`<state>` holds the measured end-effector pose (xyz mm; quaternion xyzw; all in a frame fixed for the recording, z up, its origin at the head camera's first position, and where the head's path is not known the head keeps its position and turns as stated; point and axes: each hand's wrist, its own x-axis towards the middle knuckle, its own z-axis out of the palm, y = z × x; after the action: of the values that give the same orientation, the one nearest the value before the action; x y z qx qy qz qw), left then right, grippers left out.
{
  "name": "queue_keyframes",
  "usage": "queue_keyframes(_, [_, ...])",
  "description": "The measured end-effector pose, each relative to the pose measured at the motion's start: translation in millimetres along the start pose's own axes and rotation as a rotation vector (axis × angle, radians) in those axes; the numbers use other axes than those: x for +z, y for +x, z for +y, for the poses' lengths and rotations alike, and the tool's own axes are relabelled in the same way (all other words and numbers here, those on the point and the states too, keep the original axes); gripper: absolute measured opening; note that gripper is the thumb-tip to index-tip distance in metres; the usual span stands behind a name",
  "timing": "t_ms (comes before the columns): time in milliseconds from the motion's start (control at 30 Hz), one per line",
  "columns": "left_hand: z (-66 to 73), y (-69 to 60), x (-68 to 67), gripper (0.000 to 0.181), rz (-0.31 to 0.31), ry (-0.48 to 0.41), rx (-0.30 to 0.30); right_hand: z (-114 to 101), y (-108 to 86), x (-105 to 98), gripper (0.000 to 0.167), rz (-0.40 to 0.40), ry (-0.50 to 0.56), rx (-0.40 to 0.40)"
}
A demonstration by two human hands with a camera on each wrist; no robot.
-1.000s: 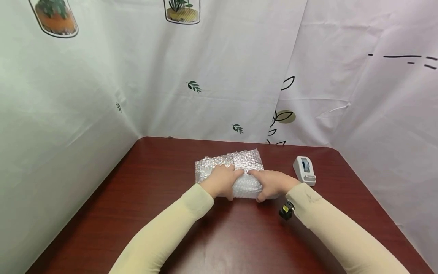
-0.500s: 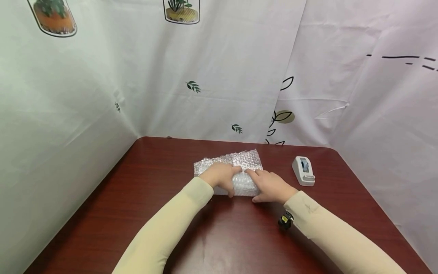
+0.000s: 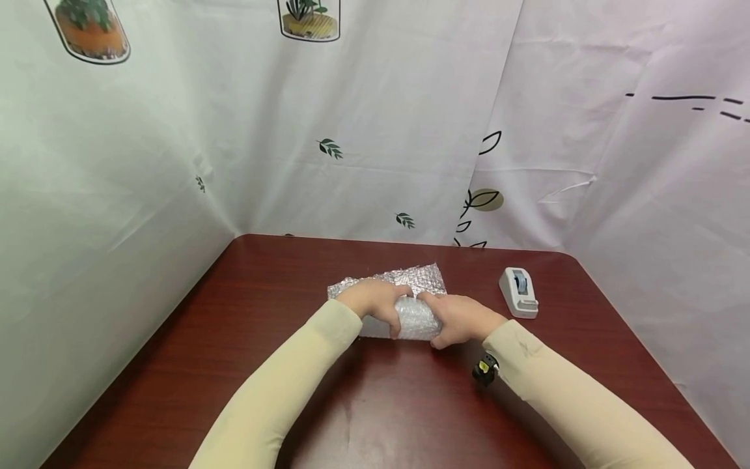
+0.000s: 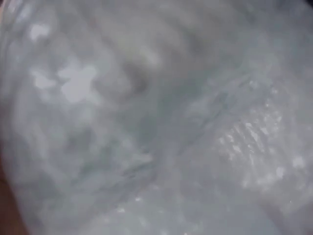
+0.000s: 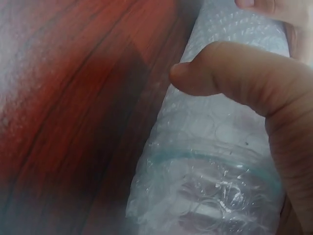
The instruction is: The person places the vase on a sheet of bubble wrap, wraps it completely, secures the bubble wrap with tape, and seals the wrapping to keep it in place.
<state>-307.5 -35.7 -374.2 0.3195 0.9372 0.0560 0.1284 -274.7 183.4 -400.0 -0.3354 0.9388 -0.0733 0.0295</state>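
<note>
A rolled bundle of bubble wrap [image 3: 416, 319] lies on the table in the head view, with a flat flap of the bubble wrap [image 3: 423, 279] spread out behind it. My left hand [image 3: 375, 301] grips the bundle's left part, thumb on the near side. Round its right end my right hand [image 3: 463, 318] is curled, thumb also towards me. In the right wrist view, the right thumb [image 5: 230, 73] lies over the bundle, and a curved teal line [image 5: 205, 155] shows through the layers; what is inside cannot be told. Blurred bubble wrap [image 4: 161, 137] fills the left wrist view.
A white tape dispenser [image 3: 519, 293] stands on the dark red table [image 3: 375, 410], right of the bundle. A white curtain [image 3: 363, 117] with plant prints hangs along the back and both sides. A small black device [image 3: 485, 369] is at the right wrist.
The flap's far edge has come nearer to me, and less of the flap shows behind the bundle. Both hands have shifted slightly left and keep contact with the bubble wrap.
</note>
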Motion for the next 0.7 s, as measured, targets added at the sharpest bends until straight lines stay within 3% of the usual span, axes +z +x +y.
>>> queue_keyframes(233, [10.6,-9.7,1.4,0.079,0.104,0.176,0.004,3.9,4.6,-2.3,0.081,-0.038,0.063,0.016])
queue_keyframes(433, [22.6,-14.2,10.7,0.099,0.15,0.346,-0.036,10.5,11.8,-1.5,0.084,-0.101,0.178,0.068])
queue_keyframes(567, [27.0,-14.8,16.1,0.106,0.217,0.402,-0.038,13.8,16.1,-1.3,0.084,-0.124,0.218,0.075])
queue_keyframes(700, [26.0,-12.1,19.5,0.098,0.269,0.429,-0.027,15.8,18.3,-1.9,0.082,-0.131,0.228,0.079])
